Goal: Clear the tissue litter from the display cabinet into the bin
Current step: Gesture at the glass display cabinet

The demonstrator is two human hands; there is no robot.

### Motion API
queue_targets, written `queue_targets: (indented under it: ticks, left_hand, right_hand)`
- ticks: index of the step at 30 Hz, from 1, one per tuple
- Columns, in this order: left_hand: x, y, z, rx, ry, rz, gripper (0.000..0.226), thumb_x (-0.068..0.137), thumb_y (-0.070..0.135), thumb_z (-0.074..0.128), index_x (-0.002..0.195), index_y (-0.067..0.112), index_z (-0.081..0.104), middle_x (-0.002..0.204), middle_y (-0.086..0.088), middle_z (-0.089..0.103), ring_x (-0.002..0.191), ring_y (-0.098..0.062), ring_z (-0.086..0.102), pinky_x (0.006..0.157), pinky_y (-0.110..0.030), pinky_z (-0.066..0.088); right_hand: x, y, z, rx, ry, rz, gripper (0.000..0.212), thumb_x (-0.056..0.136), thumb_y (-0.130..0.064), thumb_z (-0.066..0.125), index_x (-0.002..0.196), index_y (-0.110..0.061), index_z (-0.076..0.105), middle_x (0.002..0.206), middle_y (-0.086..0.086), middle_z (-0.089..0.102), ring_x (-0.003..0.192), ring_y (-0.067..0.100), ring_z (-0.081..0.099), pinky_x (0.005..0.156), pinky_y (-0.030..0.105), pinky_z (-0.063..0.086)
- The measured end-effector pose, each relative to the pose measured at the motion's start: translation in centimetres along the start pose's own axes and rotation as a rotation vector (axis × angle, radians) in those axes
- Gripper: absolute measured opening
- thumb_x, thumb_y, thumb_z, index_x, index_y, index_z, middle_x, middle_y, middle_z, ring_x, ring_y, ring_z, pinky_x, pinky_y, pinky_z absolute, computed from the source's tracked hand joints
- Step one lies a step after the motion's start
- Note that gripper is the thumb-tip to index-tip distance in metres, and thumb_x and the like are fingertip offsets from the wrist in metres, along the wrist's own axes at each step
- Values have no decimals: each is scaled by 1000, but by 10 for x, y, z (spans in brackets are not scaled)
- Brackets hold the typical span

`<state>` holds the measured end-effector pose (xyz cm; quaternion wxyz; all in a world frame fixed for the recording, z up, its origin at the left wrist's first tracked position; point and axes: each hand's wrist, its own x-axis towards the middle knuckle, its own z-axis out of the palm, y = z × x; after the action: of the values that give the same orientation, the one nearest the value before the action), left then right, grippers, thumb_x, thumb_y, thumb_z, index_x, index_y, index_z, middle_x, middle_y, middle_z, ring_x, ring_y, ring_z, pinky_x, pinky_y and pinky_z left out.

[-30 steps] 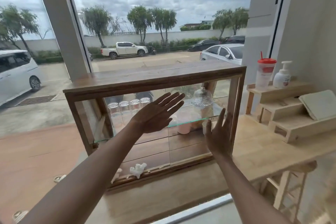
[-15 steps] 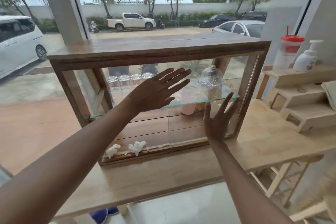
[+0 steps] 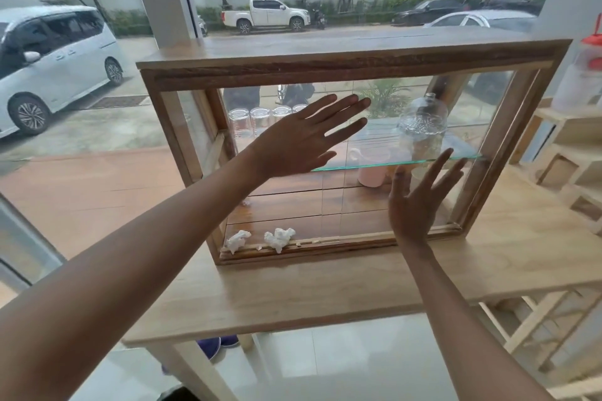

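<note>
A wooden display cabinet (image 3: pixel 351 63) with glass panes stands on a light wooden table (image 3: pixel 325 290). Two crumpled white tissues lie on its bottom board at the front left: one tissue (image 3: pixel 238 240) near the corner, a second tissue (image 3: pixel 279 238) just to its right. My left hand (image 3: pixel 303 140) is open with fingers spread, flat against the upper front glass. My right hand (image 3: pixel 420 202) is open too, palm toward the lower right glass. Neither hand touches a tissue. No bin is in view.
Inside, several upturned glasses (image 3: pixel 260 120) and a glass dome (image 3: pixel 423 124) sit on a glass shelf (image 3: pixel 407 158); a pink mug (image 3: pixel 371 169) stands below. A stepped wooden rack (image 3: pixel 573 153) and a red-lidded cup (image 3: pixel 583 75) are at the right.
The view has moved closer and lower, so the cabinet fills more of the frame. Both hands stay spread on the glass in about the same places.
</note>
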<state>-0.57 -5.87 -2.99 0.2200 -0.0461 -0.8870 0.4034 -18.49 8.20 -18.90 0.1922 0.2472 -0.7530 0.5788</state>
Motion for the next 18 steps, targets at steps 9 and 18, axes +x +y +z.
queue_targets:
  ticks: [9,18]
  left_hand:
    - [-18,-8,1,-15,-15,-12,62,103,31,37,155,9,13,163,-18,6,150,-32,5,121,-47,12]
    - [-47,-16,-6,16,-47,-37,63,104,33,39,155,9,13,163,-18,5,150,-32,4,122,-45,8]
  right_hand:
    - [-12,-14,10,11,0,-13,86,98,-63,38,162,-15,5,168,20,-6,154,43,0,121,61,19]
    - [-31,-30,23,-2,-3,-35,84,99,-52,48,162,-15,6,168,21,-5,154,44,-1,123,58,11]
